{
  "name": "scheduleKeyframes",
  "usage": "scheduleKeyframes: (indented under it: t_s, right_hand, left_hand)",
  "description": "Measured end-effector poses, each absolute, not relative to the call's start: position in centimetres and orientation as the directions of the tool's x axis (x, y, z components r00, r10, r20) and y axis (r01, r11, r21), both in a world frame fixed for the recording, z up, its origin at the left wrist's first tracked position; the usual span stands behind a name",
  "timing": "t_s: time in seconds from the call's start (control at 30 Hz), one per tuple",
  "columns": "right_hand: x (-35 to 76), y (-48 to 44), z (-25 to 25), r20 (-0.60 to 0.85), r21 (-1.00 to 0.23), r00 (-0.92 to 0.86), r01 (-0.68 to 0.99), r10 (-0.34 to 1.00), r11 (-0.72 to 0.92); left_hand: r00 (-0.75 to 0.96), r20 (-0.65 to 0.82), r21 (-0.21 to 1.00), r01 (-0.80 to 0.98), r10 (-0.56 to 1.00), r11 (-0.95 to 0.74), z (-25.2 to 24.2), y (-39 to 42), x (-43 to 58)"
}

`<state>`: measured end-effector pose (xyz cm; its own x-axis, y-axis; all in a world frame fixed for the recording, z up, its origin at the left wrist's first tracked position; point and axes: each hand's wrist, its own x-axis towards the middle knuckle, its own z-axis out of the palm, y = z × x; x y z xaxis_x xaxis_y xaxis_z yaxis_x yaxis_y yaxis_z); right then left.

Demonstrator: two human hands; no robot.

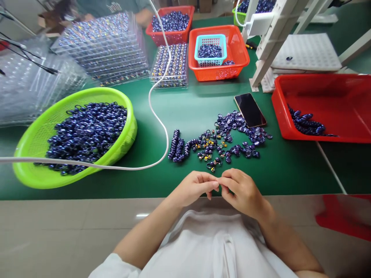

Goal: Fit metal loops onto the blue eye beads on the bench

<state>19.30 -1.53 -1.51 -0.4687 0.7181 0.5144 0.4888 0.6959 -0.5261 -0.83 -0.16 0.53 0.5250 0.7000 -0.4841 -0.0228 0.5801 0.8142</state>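
Note:
My left hand [199,186] and my right hand [240,190] meet fingertip to fingertip at the near edge of the green table. Both are closed in a pinch, and whatever lies between the fingers is too small or hidden to make out. Just beyond them is a loose cluster of dark blue shiny ring-like pieces with yellow bits [208,148]. Dark round glossy caps [232,122] spread to the right of it. On the left of the cluster, several blue pieces lie stacked in short rows [176,146].
A lime green basket [131,127] of blue pieces stands at left. A white cable [159,116] crosses the table. A phone [251,110] touches the caps. Red bins [348,108], an orange basket [240,58] and stacked clear trays [116,58] stand around. A person sits opposite.

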Motion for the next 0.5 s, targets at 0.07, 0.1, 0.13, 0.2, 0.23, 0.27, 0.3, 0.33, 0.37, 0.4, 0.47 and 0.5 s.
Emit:
scheduleKeyframes:
  t_s: [0.07, 0.1, 0.13, 0.2, 0.23, 0.27, 0.3, 0.33, 0.37, 0.4, 0.47, 0.5]
  right_hand:
    - [19.1, -1.6, -1.6, 0.516, -0.526, -0.479, 0.477, 0.71, 0.704]
    - [19.1, -1.6, -1.6, 0.51, -0.538, -0.485, 0.464, 0.71, 0.703]
    - [19.0, -1.6, -1.6, 0.502, -0.556, -0.487, 0.452, 0.715, 0.698]
    - [19.0, -1.5, -1.4, 0.473, -0.61, -0.474, 0.431, 0.742, 0.665]
    - [19.1, -1.5, -1.3, 0.451, -0.646, -0.458, 0.424, 0.766, 0.634]
    - [19.2, -1.5, -1.2, 0.425, -0.683, -0.438, 0.42, 0.792, 0.598]
    - [19.4, -1.4, -1.2, 0.399, -0.716, -0.416, 0.416, 0.817, 0.561]
    - [19.5, -1.4, -1.1, 0.375, -0.743, -0.398, 0.412, 0.837, 0.528]
    - [19.6, -1.5, -1.0, 0.356, -0.762, -0.385, 0.407, 0.851, 0.503]
    - [19.7, -1.5, -1.0, 0.343, -0.776, -0.378, 0.401, 0.86, 0.486]
    - [19.6, -1.5, -1.0, 0.334, -0.791, -0.377, 0.386, 0.864, 0.475]
    - [19.5, -1.5, -1.0, 0.334, -0.795, -0.378, 0.378, 0.864, 0.473]
  left_hand:
    - [0.524, -0.482, 0.814, -0.03, 0.702, 0.58, 0.8, -0.5, -0.7]
    - [0.525, -0.479, 0.818, -0.025, 0.704, 0.574, 1.0, -0.7, -0.7]
    - [0.516, -0.474, 0.83, -0.01, 0.713, 0.558, 1.1, -0.9, -0.7]
    - [0.45, -0.439, 0.886, 0.073, 0.778, 0.458, 1.2, -1.2, -1.1]
    - [0.388, -0.387, 0.922, 0.148, 0.836, 0.358, 1.2, -1.2, -1.6]
    - [0.31, -0.301, 0.941, 0.248, 0.902, 0.229, 1.1, -1.1, -2.1]
    - [0.23, -0.179, 0.925, 0.37, 0.957, 0.084, 1.0, -0.9, -2.8]
    - [0.162, -0.039, 0.866, 0.498, 0.986, -0.047, 0.7, -0.5, -3.5]
    - [0.116, 0.094, 0.775, 0.615, 0.989, -0.145, 0.5, 0.0, -4.2]
    - [0.089, 0.202, 0.672, 0.712, 0.975, -0.204, 0.2, 0.6, -4.9]
    - [0.096, 0.324, 0.489, 0.835, 0.941, -0.254, -0.4, 1.9, -5.9]
    - [0.119, 0.343, 0.42, 0.868, 0.932, -0.265, -0.7, 2.5, -6.2]
